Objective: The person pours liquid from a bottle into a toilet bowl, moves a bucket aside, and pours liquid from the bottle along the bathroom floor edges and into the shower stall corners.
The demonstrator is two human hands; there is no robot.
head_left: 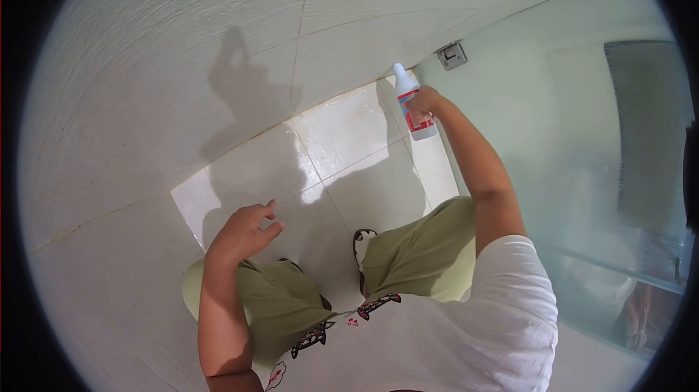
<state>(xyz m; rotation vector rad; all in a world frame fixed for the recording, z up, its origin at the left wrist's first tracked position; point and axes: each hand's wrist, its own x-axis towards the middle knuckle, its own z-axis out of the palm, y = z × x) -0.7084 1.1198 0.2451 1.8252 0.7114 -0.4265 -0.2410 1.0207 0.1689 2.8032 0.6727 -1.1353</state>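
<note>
My right hand (424, 103) is wrapped round a white squeeze bottle (405, 84) with a red and blue label. The bottle is tilted, its narrow nozzle pointing up toward the corner where the wall meets the floor. Some of the label is hidden behind my fingers. Over my left knee hangs my left hand (251, 231), with thumb and fingers apart and nothing in it. Below both hands lies the pale tiled floor (349, 130), with wet, shiny patches near the wall.
A light tiled wall (167, 49) rises ahead, with brownish grout along its foot. On the right stands a greenish glass panel (539, 100) with a metal hinge or clamp (451, 55) near the wall. My bent knees in green trousers (422, 246) are close to the floor.
</note>
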